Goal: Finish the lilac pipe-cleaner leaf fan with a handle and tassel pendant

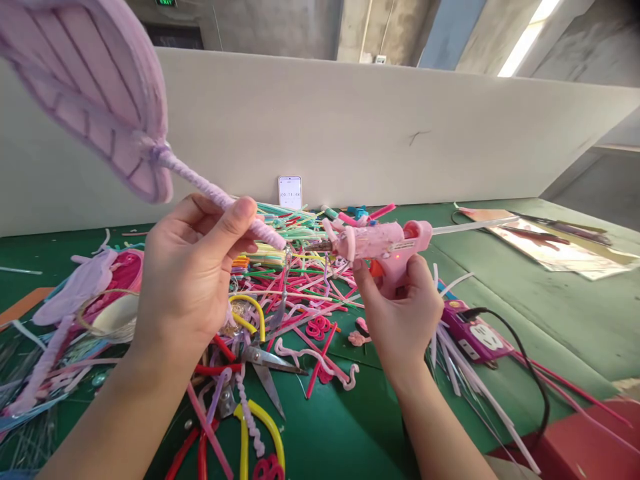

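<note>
My left hand [200, 260] pinches the wrapped stem of a lilac pipe-cleaner fan [100, 87], whose ribbed head rises to the upper left. In my right hand [400, 313] is a pink hot glue gun [383, 247], gripped by its handle, with a glowing orange light. A clear glue stick [475, 227] sticks out of its back. The gun's metal nozzle points left and meets, or nearly meets, the stem's lower end. Something shiny and thin dangles from that end; I cannot make out exactly what.
Loose pipe cleaners [315, 287] cover the table's middle. Scissors [270, 363] and yellow-handled pliers [260, 427] lie in front. A purple power strip [475, 333] with a black cable sits right. A phone [290, 192] leans on the white partition [350, 127]. Papers [560, 247] lie far right.
</note>
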{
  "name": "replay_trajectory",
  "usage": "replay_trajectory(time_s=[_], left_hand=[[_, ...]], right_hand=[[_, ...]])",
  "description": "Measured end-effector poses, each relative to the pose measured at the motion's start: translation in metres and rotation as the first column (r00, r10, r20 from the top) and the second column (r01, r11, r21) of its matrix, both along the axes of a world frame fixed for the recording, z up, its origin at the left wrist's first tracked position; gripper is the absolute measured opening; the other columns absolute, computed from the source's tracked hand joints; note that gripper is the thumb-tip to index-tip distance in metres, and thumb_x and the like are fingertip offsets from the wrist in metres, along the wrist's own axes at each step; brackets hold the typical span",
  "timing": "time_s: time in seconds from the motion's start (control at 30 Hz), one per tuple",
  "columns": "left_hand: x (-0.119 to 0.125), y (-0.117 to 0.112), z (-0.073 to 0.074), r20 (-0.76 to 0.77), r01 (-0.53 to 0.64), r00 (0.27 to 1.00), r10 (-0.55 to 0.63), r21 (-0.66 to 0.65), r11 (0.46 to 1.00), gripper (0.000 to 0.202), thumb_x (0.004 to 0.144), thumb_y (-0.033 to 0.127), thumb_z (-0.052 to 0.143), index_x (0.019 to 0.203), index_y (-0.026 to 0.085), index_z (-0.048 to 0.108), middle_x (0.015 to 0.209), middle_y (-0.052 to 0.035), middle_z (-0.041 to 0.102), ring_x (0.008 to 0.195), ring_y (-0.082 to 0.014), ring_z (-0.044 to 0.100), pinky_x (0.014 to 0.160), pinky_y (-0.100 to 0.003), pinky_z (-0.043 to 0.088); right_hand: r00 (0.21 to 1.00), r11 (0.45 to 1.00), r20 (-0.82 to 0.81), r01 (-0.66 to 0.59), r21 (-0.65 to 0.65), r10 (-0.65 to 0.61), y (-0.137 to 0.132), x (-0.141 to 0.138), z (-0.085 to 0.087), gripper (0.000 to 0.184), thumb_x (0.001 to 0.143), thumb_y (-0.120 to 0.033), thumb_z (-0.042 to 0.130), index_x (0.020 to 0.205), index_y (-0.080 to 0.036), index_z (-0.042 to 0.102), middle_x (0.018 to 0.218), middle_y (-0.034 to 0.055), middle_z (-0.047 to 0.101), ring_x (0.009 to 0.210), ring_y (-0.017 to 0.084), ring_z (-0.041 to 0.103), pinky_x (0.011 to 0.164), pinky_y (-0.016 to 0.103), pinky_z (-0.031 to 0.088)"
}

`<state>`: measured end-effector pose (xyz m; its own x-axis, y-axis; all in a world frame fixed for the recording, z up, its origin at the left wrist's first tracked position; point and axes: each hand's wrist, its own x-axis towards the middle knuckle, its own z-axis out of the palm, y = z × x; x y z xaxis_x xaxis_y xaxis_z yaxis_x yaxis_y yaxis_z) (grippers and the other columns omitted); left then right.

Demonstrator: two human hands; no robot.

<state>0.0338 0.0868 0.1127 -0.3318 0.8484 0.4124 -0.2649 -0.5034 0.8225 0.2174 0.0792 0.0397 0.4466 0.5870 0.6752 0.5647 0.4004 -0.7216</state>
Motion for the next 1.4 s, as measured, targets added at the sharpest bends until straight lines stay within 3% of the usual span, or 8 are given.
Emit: replay_trajectory(time_s=[0.17, 0.37, 0.47, 0.67, 0.83, 1.03, 1.27, 1.4], left_hand=[[0.001, -0.002, 0.002, -0.028, -0.079, 0.996, 0.081, 0.049, 0.996, 0.024, 0.058, 0.013, 0.088, 0.062, 0.02, 0.065, 0.059, 0.0053, 0.064, 0.055, -0.0078, 0.064, 0.048, -0.016, 0.054], [-0.005, -0.003, 0.006, -0.223, -0.165, 0.954, 0.199, 0.163, 0.973, 0.025, 0.061, 0.01, 0.082, 0.065, 0.019, 0.06, 0.055, 0.0074, 0.063, 0.047, -0.0085, 0.062, 0.042, -0.017, 0.053], [-0.009, -0.005, 0.007, -0.364, -0.228, 0.876, 0.318, 0.269, 0.936, 0.022, 0.066, 0.012, 0.08, 0.068, 0.018, 0.059, 0.058, 0.0073, 0.064, 0.05, -0.0115, 0.066, 0.044, -0.022, 0.057], [-0.008, -0.015, 0.012, -0.577, -0.365, 0.611, 0.543, 0.403, 0.839, 0.021, 0.073, 0.017, 0.08, 0.071, 0.018, 0.059, 0.06, 0.0111, 0.062, 0.054, -0.0047, 0.063, 0.052, -0.016, 0.052], [-0.007, -0.019, 0.011, -0.64, -0.364, 0.524, 0.563, 0.429, 0.827, 0.02, 0.075, 0.024, 0.079, 0.072, 0.02, 0.06, 0.06, 0.0108, 0.062, 0.054, -0.0071, 0.064, 0.051, -0.02, 0.054], [-0.013, -0.017, 0.008, -0.686, -0.359, 0.552, 0.475, 0.319, 0.877, 0.017, 0.074, 0.028, 0.078, 0.069, 0.021, 0.064, 0.057, 0.0077, 0.066, 0.047, -0.0116, 0.067, 0.04, -0.02, 0.052], [-0.01, -0.016, 0.009, -0.658, -0.366, 0.628, 0.416, 0.222, 0.904, 0.017, 0.072, 0.026, 0.08, 0.065, 0.018, 0.066, 0.057, 0.0059, 0.067, 0.047, -0.0101, 0.067, 0.04, -0.014, 0.05], [-0.009, -0.016, 0.008, -0.666, -0.352, 0.63, 0.399, 0.214, 0.911, 0.017, 0.073, 0.026, 0.078, 0.065, 0.019, 0.065, 0.056, 0.0055, 0.065, 0.044, -0.0129, 0.067, 0.039, -0.018, 0.05]], right_hand=[[1.0, 1.0, 0.024, 0.02, -0.001, -0.02, 0.0, 0.0, 0.001, 0.042, 0.075, -0.033, 0.074, 0.063, -0.023, 0.035, 0.053, -0.0089, 0.036, 0.047, 0.008, 0.03, 0.041, 0.021, 0.025], [1.0, 0.999, 0.009, 0.001, -0.046, 0.0, 0.0, 0.0, 0.002, 0.039, 0.075, -0.035, 0.072, 0.063, -0.023, 0.037, 0.055, -0.008, 0.037, 0.047, 0.008, 0.031, 0.042, 0.022, 0.026], [1.0, 0.993, 0.012, -0.014, -0.118, 0.016, 0.001, 0.0, 0.0, 0.038, 0.075, -0.039, 0.072, 0.064, -0.023, 0.04, 0.055, -0.0073, 0.04, 0.048, 0.009, 0.034, 0.043, 0.023, 0.029], [0.981, 0.924, -0.073, -0.195, -0.329, 0.181, 0.003, -0.001, 0.0, 0.035, 0.074, -0.041, 0.069, 0.063, -0.023, 0.041, 0.05, -0.0084, 0.039, 0.044, 0.009, 0.034, 0.04, 0.022, 0.027], [0.98, 0.96, -0.084, -0.194, -0.202, 0.181, -0.001, -0.005, -0.001, 0.035, 0.077, -0.039, 0.067, 0.065, -0.023, 0.039, 0.053, -0.0082, 0.039, 0.046, 0.008, 0.034, 0.04, 0.022, 0.027], [0.988, 0.989, 0.054, -0.147, -0.02, 0.147, -0.007, -0.008, -0.006, 0.038, 0.082, -0.031, 0.068, 0.065, -0.023, 0.034, 0.056, -0.0085, 0.033, 0.048, 0.008, 0.029, 0.042, 0.023, 0.025], [0.969, 0.989, 0.225, -0.125, 0.083, 0.103, -0.011, -0.008, -0.009, 0.041, 0.082, -0.023, 0.067, 0.065, -0.024, 0.03, 0.059, -0.0077, 0.031, 0.051, 0.01, 0.03, 0.047, 0.025, 0.027], [0.962, 0.987, 0.263, -0.107, 0.122, 0.072, -0.013, -0.009, -0.008, 0.041, 0.083, -0.021, 0.067, 0.066, -0.024, 0.03, 0.058, -0.0072, 0.031, 0.051, 0.011, 0.031, 0.047, 0.025, 0.027]])
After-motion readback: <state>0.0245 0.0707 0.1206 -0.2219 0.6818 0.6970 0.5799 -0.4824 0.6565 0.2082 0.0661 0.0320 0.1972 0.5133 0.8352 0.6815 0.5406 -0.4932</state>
